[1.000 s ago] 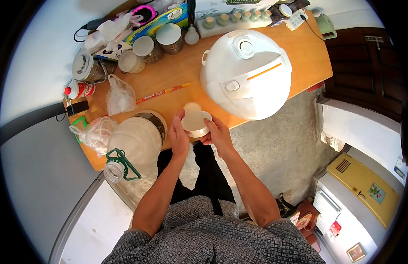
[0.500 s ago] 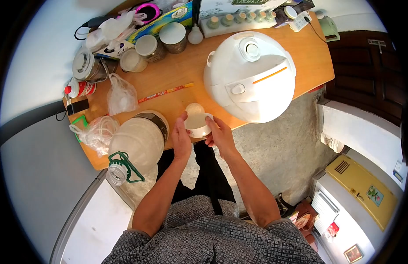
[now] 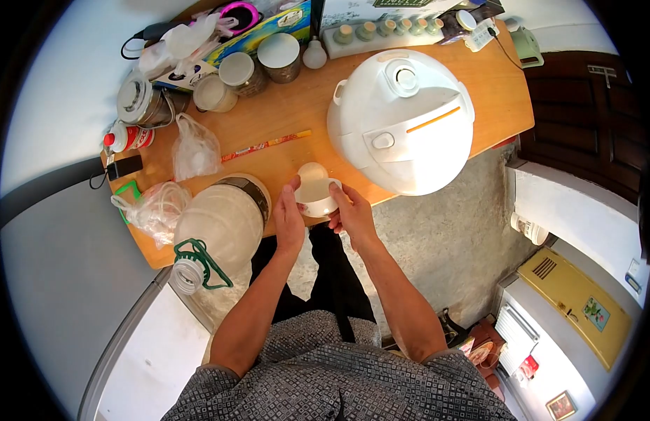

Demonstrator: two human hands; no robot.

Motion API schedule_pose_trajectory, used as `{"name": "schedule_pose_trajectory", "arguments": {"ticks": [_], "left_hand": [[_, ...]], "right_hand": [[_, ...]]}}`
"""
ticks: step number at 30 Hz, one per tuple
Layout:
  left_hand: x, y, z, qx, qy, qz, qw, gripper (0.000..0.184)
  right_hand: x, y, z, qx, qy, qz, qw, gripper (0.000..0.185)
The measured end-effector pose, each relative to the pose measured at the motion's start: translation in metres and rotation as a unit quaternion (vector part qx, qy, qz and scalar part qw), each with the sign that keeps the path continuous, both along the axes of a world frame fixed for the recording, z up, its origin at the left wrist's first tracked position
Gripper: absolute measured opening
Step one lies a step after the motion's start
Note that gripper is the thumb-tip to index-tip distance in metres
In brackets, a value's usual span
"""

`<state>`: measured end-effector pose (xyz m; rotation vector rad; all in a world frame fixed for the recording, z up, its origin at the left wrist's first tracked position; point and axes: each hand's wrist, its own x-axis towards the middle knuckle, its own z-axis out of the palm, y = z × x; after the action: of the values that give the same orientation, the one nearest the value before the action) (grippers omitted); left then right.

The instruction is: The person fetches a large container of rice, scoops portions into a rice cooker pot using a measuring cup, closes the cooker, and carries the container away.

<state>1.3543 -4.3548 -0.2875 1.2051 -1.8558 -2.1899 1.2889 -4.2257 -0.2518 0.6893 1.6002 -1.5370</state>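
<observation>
Both hands hold a small white round container (image 3: 319,206) at the table's front edge. My left hand (image 3: 290,217) grips its left side, with the fingers partly hidden behind it. My right hand (image 3: 351,216) has the thumb on the right rim and fingers curled underneath. Just beyond the container is a pale round disc (image 3: 312,171); I cannot tell whether it is attached. A large white rice cooker (image 3: 402,133) with a closed lid stands to the right. To the left stands a big translucent plastic jug (image 3: 216,221) with a green handle.
Lidded jars (image 3: 279,57), a light bulb (image 3: 314,53) and a rack of corked bottles (image 3: 388,29) line the back. Plastic bags (image 3: 197,147) lie at the left. A red-and-yellow strip (image 3: 265,145) crosses the wooden table (image 3: 269,112). A power strip (image 3: 481,35) sits back right.
The view has shifted very slightly. Both hands keep their hold on the white container in nearly the same place.
</observation>
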Motion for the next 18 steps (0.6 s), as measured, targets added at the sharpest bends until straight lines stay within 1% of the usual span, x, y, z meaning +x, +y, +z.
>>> {"name": "schedule_pose_trajectory", "arguments": {"ticks": [11,13,14,16,17,18], "left_hand": [[-0.002,-0.001,0.003,-0.001,0.003,0.006,1.0,0.06],[-0.005,0.0,0.008,0.037,-0.006,0.036,0.999,0.056],[-0.006,-0.001,0.007,0.036,-0.005,0.036,0.999,0.056],[-0.005,-0.003,0.001,0.037,0.034,0.043,0.998,0.05],[-0.005,-0.003,-0.003,0.037,0.034,0.043,0.998,0.05],[-0.005,-0.003,-0.006,0.028,0.027,0.058,0.998,0.046]], "right_hand": [[-0.003,0.0,0.009,-0.004,-0.007,0.004,1.0,0.068],[0.0,0.002,0.006,-0.007,0.006,0.015,1.0,0.064],[0.001,0.003,0.005,-0.007,0.006,0.015,1.0,0.064],[0.003,0.007,0.003,-0.016,0.03,0.034,0.999,0.06],[0.004,0.009,0.001,-0.016,0.029,0.034,0.999,0.06],[0.006,0.012,-0.001,-0.028,0.038,0.035,0.998,0.06]]}}
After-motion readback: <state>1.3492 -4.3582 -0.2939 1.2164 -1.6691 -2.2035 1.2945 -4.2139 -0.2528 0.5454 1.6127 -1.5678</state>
